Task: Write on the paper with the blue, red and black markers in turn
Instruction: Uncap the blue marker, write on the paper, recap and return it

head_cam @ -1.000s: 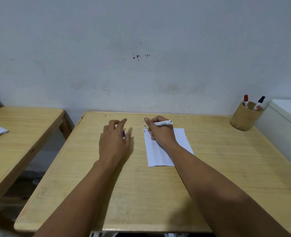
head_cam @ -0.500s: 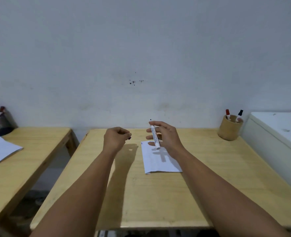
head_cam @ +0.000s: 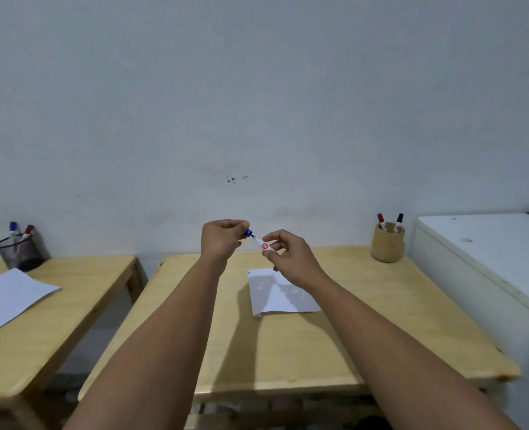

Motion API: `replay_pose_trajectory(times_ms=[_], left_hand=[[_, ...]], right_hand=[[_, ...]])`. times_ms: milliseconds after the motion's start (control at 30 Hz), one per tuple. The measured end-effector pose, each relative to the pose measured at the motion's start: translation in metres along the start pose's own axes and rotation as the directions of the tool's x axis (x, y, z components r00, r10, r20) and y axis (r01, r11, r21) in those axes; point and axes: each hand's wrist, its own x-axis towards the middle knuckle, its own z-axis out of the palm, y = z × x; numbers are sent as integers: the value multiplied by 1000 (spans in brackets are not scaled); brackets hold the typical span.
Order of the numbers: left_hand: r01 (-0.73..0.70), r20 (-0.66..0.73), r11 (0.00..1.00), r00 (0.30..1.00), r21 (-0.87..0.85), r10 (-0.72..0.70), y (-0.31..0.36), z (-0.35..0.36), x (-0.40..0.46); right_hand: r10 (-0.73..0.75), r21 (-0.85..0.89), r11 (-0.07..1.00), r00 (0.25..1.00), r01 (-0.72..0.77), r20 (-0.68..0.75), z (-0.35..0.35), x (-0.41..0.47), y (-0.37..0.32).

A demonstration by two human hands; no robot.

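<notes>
Both my hands are raised near the middle of the frame, above the far edge of the pale wooden table. My left hand is curled with its fingertips pinched on the small blue marker cap. My right hand grips the white barrel of the blue marker between thumb and fingers; a round red logo shows on the barrel. The marker slants up toward the left, and its dark tip sits right at the mouth of the cap; I cannot tell whether tip and cap touch. The 2 hands are close together, joined only through marker and cap.

Below my right hand, the white sheet of paper lies flat on the table at the centre of the frame, partly under the shadow of my hands. A tiny blue mark shows at its upper left corner.

At the right of the frame, near the table's far right corner, a round bamboo pen holder stands upright with the red-capped marker and the black-capped marker sticking out of it. A white cabinet sits just beside the table at the right edge.

At the left of the frame, a second wooden table carries another white sheet and a black mesh pen cup holding markers.
</notes>
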Motion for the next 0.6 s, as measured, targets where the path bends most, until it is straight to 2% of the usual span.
replay_pose_trajectory(times_ms=[300,467,600], left_hand=[[-53,20,994,998,92,52,4,21,-7],[-52,-14,991,998,126,54,-2,34,-4],[-58,54,986,997,157,50,-5,53,-8]], right_hand=[[4,4,1000,1000,-4,-22,-24,-10,-2],[8,13,1000,999,-8,-32,-33,-11,5],[9,14,1000,999,-9,-40,-40,-9,9]])
